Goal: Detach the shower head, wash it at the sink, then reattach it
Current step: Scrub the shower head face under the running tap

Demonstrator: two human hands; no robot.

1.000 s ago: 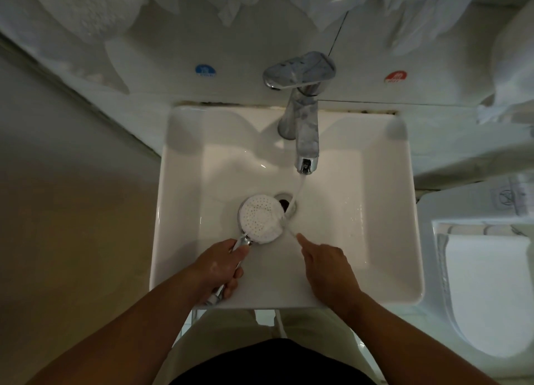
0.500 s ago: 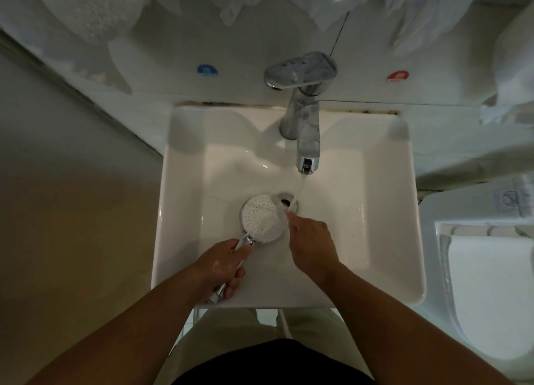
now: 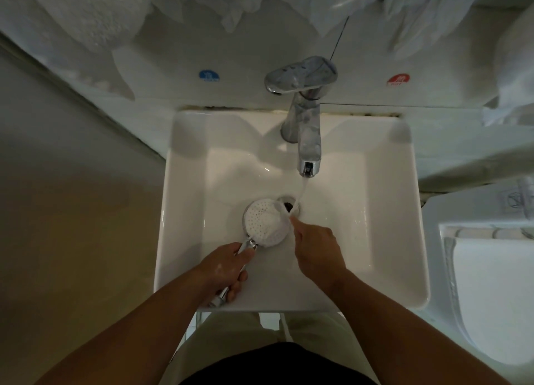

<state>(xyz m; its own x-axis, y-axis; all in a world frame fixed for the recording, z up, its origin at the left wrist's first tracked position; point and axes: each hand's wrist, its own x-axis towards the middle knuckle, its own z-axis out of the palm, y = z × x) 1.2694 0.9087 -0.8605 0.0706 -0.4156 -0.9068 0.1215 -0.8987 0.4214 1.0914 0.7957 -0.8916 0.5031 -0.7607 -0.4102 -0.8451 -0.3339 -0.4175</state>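
The shower head (image 3: 265, 222), a round white face dotted with holes on a chrome handle, is held face up over the white sink (image 3: 187, 211), just left of the drain (image 3: 288, 205). My left hand (image 3: 224, 269) grips the chrome handle near the sink's front edge. My right hand (image 3: 316, 248) is at the head's right rim, its fingers curled, with one fingertip touching the rim where the water lands. Water runs from the chrome faucet (image 3: 307, 141) onto the head's right edge.
A blue sticker (image 3: 208, 75) and a red sticker (image 3: 398, 79) mark the wall ledge behind the faucet. White towels (image 3: 86, 14) hang above. A toilet (image 3: 491, 292) stands at the right. A beige wall fills the left.
My right hand has moved forward and left from the sink's front to the shower head's right rim under the water. The left hand and the head have stayed in place.
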